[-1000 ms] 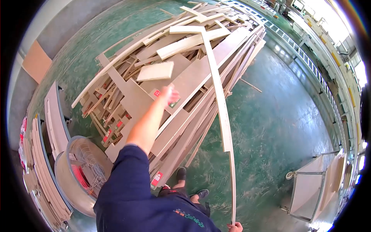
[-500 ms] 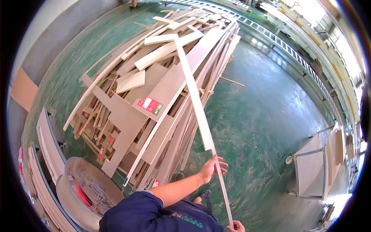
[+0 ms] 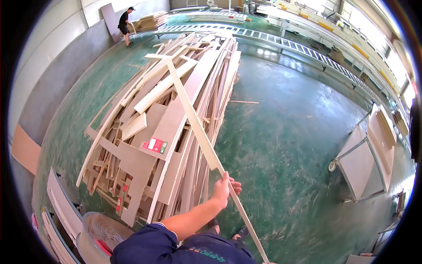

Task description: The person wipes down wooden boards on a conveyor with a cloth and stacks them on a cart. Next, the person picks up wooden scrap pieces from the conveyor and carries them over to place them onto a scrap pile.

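A long pale board [image 3: 193, 119] with a crosspiece at its far end reaches from the lower right up over a pile of boards [image 3: 132, 160]. Its near part is narrower. My left hand [image 3: 224, 189] is on this board just below the step where it narrows, with the thumb on one side and the fingers on the other. At the bottom edge, my right hand [image 3: 269, 262] barely shows beside the board's near end; its fingers are hidden. A short pale block [image 3: 134, 126] and a board with a red and white label [image 3: 154, 145] lie on the pile.
A round fan [image 3: 99, 233] and leaning panels [image 3: 63, 198] stand at the lower left. A wheeled cart [image 3: 367, 154] with boards is on the right. A roller conveyor [image 3: 263, 38] crosses the back. Another person [image 3: 125, 25] stands by stacked boards at the far left.
My left hand has gone from above the pile to the long board. The short block has landed on the pile. The view has risen, and the board's far end has shifted left.
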Available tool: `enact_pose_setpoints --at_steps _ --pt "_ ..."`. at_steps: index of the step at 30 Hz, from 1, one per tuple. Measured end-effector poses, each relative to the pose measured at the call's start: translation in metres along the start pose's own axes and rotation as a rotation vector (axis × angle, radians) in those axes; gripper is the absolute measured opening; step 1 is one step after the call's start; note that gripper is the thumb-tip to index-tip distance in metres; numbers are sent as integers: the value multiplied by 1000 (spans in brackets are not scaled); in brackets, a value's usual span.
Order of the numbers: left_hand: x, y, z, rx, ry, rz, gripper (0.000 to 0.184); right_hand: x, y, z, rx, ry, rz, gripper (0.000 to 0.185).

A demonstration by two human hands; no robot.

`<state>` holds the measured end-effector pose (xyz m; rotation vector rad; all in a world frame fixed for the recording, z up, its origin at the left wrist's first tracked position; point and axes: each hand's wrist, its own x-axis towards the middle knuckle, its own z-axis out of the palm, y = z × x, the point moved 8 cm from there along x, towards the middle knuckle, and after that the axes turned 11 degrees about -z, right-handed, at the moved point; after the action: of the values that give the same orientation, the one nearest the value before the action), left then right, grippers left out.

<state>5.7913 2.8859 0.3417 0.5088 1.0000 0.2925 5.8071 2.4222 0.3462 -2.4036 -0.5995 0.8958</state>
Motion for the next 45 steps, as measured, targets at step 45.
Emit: enact_pose_setpoints --at_steps 45 --pt "-56 -137 10 13 -215 -386 31 390 -374 52 431 -253 -341 46"
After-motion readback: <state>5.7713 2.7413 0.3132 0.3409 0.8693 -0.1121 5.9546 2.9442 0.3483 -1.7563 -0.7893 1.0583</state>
